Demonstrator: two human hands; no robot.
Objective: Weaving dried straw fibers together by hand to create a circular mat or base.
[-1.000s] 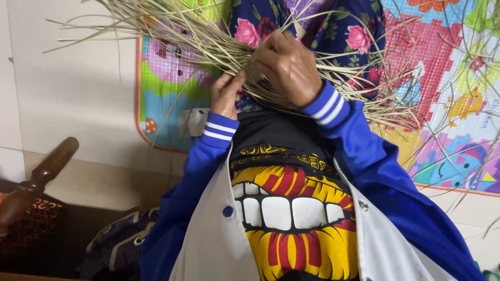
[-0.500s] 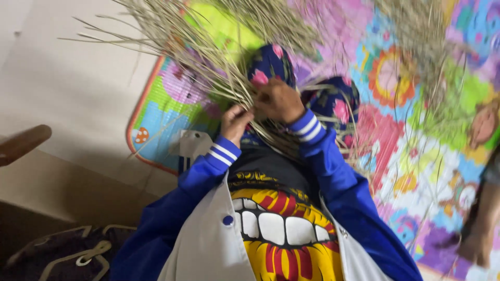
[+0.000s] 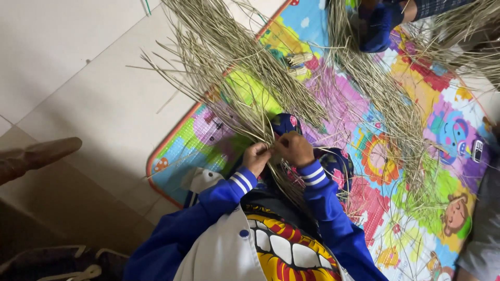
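floor [image 3: 94,99]: pale tiles, bare, spreading left of the hands and up to the top edge; the widest open room lies here.
mat [image 3: 416,171]: bright, many-coloured play mat under and right of the hands; its red-orange edge runs from below the left hand slanting up toward the top, parting mat from floor.
jacket [image 3: 219,244]: blue and white, with striped cuffs, filling the lower middle below both hands.
reeds [image 3: 229,67]: a big fan of dry, pale strands rising from the hands up and left, its tips spilling past the mat edge onto the floor.
second bundle [image 3: 385,99]: more strands lying right of the hands, running from the top down across the mat; loose stalks scatter around it and crowd that side.
other person [image 3: 385,21]: a blue-clad foot and checked cloth at the top, well above the right hand, at the head of the second bundle.
wood piece [image 3: 36,156]: brown, rounded, far left of the hands at the frame edge.
left hand [image 3: 256,157]: clenched on the gathered base of the reeds.
right hand [image 3: 294,148]: touching the left hand, fingers pinched on the same strands.
phone [image 3: 477,151]: small, far right on the mat.
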